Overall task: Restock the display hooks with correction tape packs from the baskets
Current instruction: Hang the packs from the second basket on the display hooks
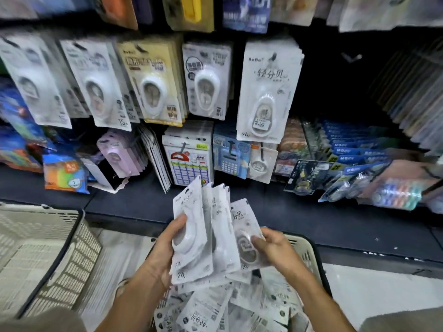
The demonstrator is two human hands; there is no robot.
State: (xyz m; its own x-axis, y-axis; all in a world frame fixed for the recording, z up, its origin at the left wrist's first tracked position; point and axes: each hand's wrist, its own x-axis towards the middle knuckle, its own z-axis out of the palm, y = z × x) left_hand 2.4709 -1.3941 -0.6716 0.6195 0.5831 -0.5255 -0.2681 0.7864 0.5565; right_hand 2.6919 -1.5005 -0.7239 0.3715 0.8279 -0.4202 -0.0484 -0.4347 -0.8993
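Fanning a bunch of white correction tape packs above the full basket, the left hand grips at least three, thumb across a clear blister; the right hand pinches one. Two baskets show; the other basket sits left.

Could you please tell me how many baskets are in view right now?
2. One cream basket sits at the lower left, showing no packs. The other basket is under the hands at bottom centre, holding loose packs; most of it is hidden.
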